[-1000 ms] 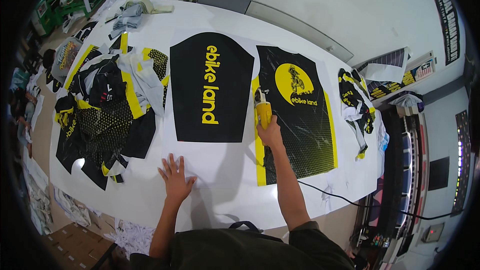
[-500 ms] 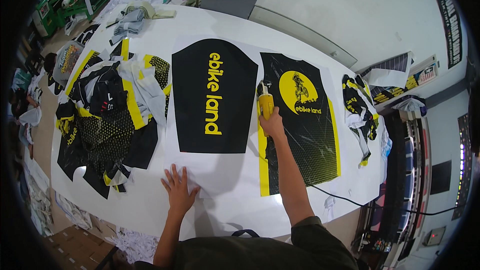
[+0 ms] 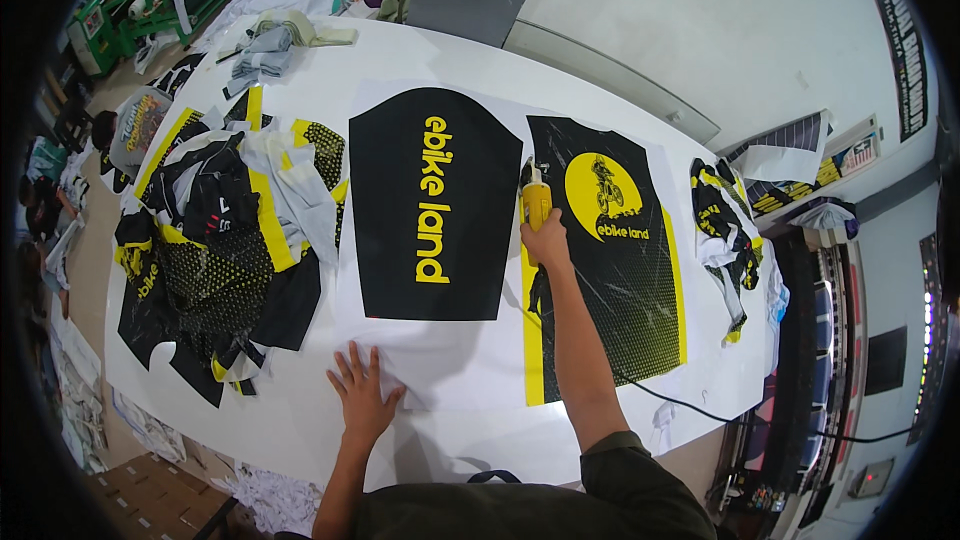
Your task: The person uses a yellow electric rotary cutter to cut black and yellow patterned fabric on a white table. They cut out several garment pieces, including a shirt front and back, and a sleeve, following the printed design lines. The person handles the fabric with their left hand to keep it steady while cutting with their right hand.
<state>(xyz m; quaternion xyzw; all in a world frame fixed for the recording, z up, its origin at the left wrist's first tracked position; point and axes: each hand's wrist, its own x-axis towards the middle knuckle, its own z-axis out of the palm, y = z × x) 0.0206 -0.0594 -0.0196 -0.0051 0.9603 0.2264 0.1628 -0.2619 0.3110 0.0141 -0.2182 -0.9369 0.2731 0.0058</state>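
Right hand (image 3: 545,238) clenched around yellow cutter (image 3: 536,202), on the left edge of the printed panel (image 3: 610,260) with the round yellow cyclist print, at 12 o'clock from the person. Left hand (image 3: 362,398) flat, fingers spread (holding nothing), pressing white paper (image 3: 450,370) at 6 o'clock of the black panel (image 3: 432,205). Cut pieces (image 3: 215,240) heaped at 9 o'clock.

right hand (image 3: 546,237) grips yellow cutter (image 3: 535,203) between two black printed panels (image 3: 432,205) | left hand (image 3: 361,395) flat on white sheet near table (image 3: 300,440) front edge | cut pieces heap (image 3: 215,240) at left edge
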